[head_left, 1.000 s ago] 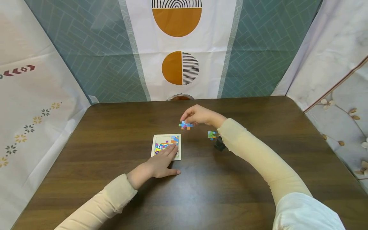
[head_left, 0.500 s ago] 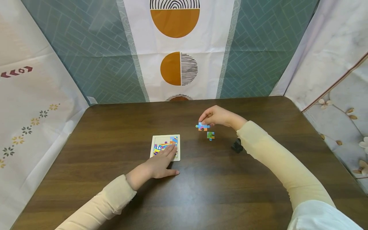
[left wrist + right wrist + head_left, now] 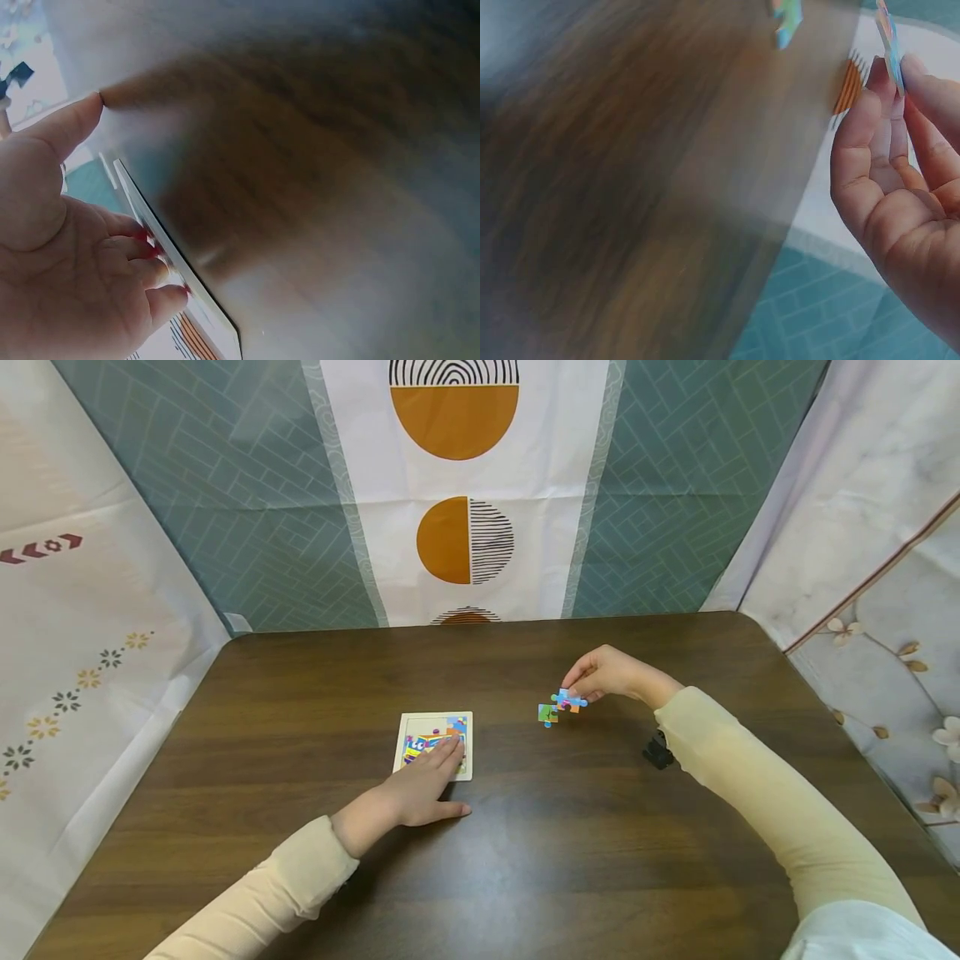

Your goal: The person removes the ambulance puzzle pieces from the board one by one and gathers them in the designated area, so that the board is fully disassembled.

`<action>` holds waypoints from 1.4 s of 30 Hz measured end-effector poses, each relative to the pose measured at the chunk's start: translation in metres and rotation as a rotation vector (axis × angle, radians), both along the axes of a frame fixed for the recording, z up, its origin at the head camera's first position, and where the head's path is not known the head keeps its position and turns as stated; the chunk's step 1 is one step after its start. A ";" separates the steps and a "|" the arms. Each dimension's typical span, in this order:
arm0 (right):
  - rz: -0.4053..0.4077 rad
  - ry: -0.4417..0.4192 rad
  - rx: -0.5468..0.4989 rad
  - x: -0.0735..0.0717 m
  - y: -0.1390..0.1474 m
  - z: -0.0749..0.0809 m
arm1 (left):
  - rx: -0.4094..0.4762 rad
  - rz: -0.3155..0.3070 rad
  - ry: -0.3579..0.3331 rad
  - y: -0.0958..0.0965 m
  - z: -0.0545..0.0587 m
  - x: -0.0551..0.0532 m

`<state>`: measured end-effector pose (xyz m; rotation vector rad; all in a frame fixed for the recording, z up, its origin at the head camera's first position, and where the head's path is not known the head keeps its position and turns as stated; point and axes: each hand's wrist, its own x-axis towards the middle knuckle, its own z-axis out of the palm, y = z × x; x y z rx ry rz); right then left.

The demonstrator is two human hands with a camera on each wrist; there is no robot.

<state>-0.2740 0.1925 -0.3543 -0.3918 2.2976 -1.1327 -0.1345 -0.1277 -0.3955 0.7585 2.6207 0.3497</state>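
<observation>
My left hand rests with straight fingers on a framed jigsaw puzzle board, which is partly filled with colourful pieces. In the left wrist view its fingertips touch the face of the board, and the thumb lies on the table. My right hand pinches a blue and orange puzzle piece between thumb and fingers, above the table. In the right wrist view that puzzle piece appears nearly edge-on. A green puzzle piece lies on the table just left of the held one.
Both hands work over a dark brown wooden table. A patterned cloth hangs behind its far edge, and light cloths hang at both sides. A black device shows at the right wrist.
My right hand has moved right with the pinched puzzle piece, from above the board's right side to beside the green piece. The left hand has stayed on the board.
</observation>
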 end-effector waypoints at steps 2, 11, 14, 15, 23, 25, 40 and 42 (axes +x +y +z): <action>-0.005 0.007 0.008 -0.001 0.005 -0.004 | 0.000 0.001 -0.001 0.001 0.001 0.000; -0.004 0.006 0.067 -0.004 0.020 -0.015 | 0.009 0.003 0.011 0.001 0.004 0.001; 0.001 0.007 0.084 -0.004 0.023 -0.019 | 0.030 0.011 0.027 -0.001 0.004 0.002; 0.002 0.009 0.088 -0.004 0.023 -0.020 | 0.044 0.011 0.039 -0.003 0.004 0.002; 0.016 0.091 0.119 -0.003 0.023 -0.032 | 0.056 -0.015 0.152 -0.017 -0.002 0.013; 0.012 0.119 0.128 -0.004 0.022 -0.034 | 0.067 -0.026 0.150 -0.019 -0.003 0.016; 0.035 0.200 0.105 -0.002 0.023 -0.042 | 0.064 -0.017 0.106 -0.020 0.000 0.024; 0.037 0.206 0.109 -0.002 0.024 -0.041 | 0.069 -0.017 0.114 -0.020 0.000 0.023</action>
